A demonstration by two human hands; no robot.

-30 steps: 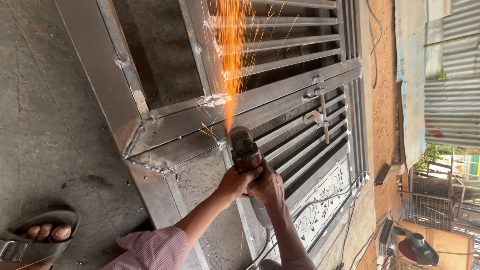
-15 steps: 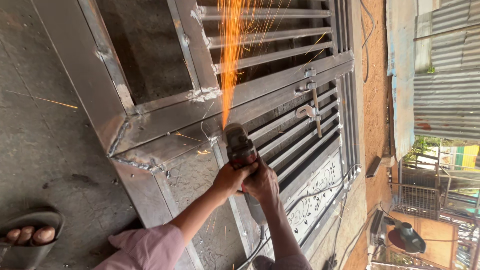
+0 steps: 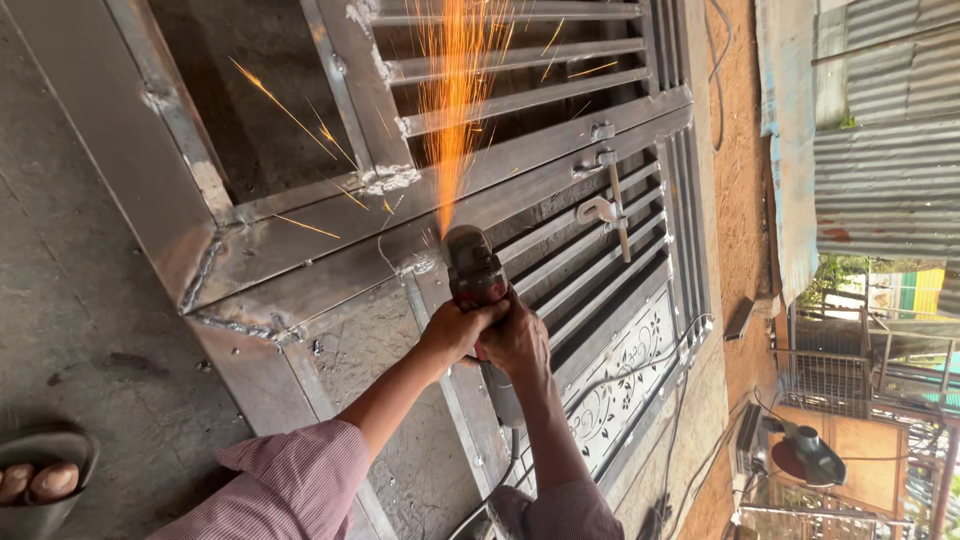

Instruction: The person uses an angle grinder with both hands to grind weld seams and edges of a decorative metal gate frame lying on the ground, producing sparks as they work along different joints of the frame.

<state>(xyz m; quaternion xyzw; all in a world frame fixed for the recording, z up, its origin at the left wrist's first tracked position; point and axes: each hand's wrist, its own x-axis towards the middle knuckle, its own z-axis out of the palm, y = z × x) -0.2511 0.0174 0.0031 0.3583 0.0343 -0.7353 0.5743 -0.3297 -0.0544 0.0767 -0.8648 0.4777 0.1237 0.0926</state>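
Open yard of grey concrete floor (image 3: 70, 300), corrugated sheds (image 3: 880, 150) beyond; steel gate frame (image 3: 300, 240) lying flat before us; our left hand (image 3: 455, 330) and right hand (image 3: 515, 340) clamped round an angle grinder (image 3: 475, 275) on its crossbar, sparks (image 3: 455, 90) flying.

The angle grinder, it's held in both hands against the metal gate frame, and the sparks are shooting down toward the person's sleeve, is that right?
Not quite. The angle grinder is held in both hands, left hand and right hand, against the metal gate frame, but the sparks stream up and away from the person's sleeve, across the gate's bars. The head view shows it.
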